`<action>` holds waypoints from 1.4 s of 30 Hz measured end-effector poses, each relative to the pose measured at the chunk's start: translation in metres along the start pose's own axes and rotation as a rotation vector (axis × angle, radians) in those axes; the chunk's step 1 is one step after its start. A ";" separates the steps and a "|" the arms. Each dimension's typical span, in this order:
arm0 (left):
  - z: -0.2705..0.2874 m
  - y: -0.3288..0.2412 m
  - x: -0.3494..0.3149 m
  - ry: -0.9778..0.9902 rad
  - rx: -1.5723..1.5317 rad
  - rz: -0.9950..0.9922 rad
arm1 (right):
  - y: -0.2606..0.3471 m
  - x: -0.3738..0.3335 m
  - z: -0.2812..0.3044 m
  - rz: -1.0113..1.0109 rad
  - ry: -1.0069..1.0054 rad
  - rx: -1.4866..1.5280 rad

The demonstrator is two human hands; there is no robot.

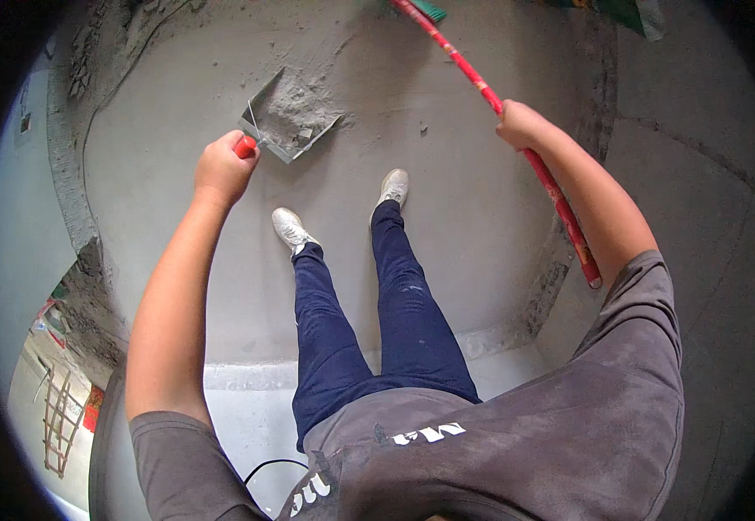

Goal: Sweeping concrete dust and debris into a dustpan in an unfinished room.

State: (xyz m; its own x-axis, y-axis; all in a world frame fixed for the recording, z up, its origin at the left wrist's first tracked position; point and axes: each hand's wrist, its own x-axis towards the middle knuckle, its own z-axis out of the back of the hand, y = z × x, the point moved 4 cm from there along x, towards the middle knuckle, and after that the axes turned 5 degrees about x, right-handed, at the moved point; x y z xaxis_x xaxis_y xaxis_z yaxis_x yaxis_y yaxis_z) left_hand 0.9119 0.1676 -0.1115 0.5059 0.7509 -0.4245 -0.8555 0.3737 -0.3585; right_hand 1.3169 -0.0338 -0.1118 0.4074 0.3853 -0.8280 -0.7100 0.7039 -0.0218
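My left hand (224, 168) is closed round the red-ended handle of a metal dustpan (283, 153), which rests on the floor ahead of my feet. Grey dust and small rubble (297, 108) lie in the pan and spill past its open far side. With my right hand (523, 127) I grip the red pole of a broom (473, 76), its lower end running back along my forearm. Green bristles (430, 10) show at the top edge, partly cut off by the picture.
Grey concrete floor (221, 226) spreads around my white shoes (290, 227). Loose debris and a dark cable (121, 82) run along the left wall. Rough wall edges border the right. A wooden ladder (60, 425) stands at the far lower left, beside something red.
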 end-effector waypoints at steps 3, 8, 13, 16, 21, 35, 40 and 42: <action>-0.001 -0.002 -0.001 0.011 0.012 0.000 | 0.023 -0.028 -0.009 0.055 0.054 -0.061; 0.003 -0.007 -0.002 -0.012 -0.060 0.001 | 0.042 -0.072 -0.032 0.098 0.148 0.006; -0.001 -0.001 -0.001 0.031 -0.006 0.024 | 0.062 -0.119 -0.064 0.195 0.300 0.052; -0.003 -0.001 -0.002 0.032 -0.005 0.024 | 0.060 -0.150 -0.083 0.234 0.346 0.091; -0.004 0.003 -0.003 0.007 -0.036 0.031 | 0.030 -0.193 -0.066 0.150 0.308 0.397; -0.001 -0.004 -0.004 0.059 -0.031 0.012 | 0.012 -0.078 -0.053 -0.111 0.001 -0.038; -0.003 -0.006 -0.004 0.055 -0.016 0.016 | 0.039 -0.112 -0.101 0.018 0.104 -0.087; -0.001 -0.006 -0.003 0.044 -0.013 0.003 | 0.058 -0.131 -0.111 0.054 0.172 -0.025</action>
State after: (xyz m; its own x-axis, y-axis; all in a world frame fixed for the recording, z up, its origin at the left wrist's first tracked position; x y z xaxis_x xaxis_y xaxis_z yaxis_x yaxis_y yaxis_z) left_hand 0.9157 0.1626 -0.1085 0.5079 0.7270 -0.4621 -0.8557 0.3641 -0.3676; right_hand 1.1588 -0.1095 -0.0668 0.2658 0.3130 -0.9118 -0.7433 0.6688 0.0129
